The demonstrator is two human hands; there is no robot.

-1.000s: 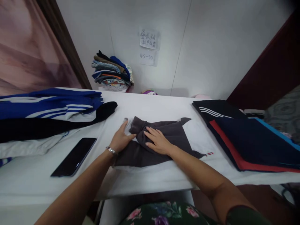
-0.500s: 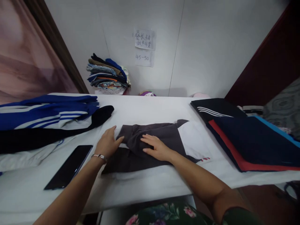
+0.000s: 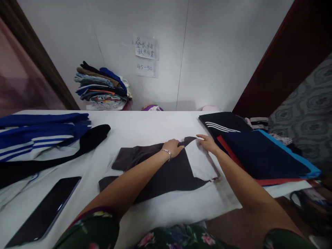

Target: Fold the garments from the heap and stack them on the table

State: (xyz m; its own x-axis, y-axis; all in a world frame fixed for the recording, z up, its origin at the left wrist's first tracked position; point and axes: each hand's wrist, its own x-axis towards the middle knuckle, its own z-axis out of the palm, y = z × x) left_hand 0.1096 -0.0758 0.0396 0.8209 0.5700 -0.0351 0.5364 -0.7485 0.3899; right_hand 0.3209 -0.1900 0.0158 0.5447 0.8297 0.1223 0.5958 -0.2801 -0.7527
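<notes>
A dark grey and white top (image 3: 166, 176) lies flat and partly folded on the white-covered table. My left hand (image 3: 173, 148) rests on its upper edge near the grey-white seam, fingers bunched on the cloth. At the top corner of the white panel (image 3: 198, 160), my right hand (image 3: 208, 143) grips the edge, its index finger stretched along it; the thumb is mostly hidden. A bit of red lettering shows at the panel's lower right corner. The grey sleeve-like ends point left, partly covered by my left forearm.
Folded dark garments (image 3: 269, 152) with red and light-blue edges are stacked at the right. Blue striped clothes (image 3: 52, 135) and a black sleeve lie at the left, above a dark phone-like tablet (image 3: 46, 211). A clothes pile (image 3: 101, 86) stands beyond the table by the wall.
Both hands have moved right across the top, from the grey part to the seam and white panel. The white panel's right side is now turned inward. The view has shifted rightward.
</notes>
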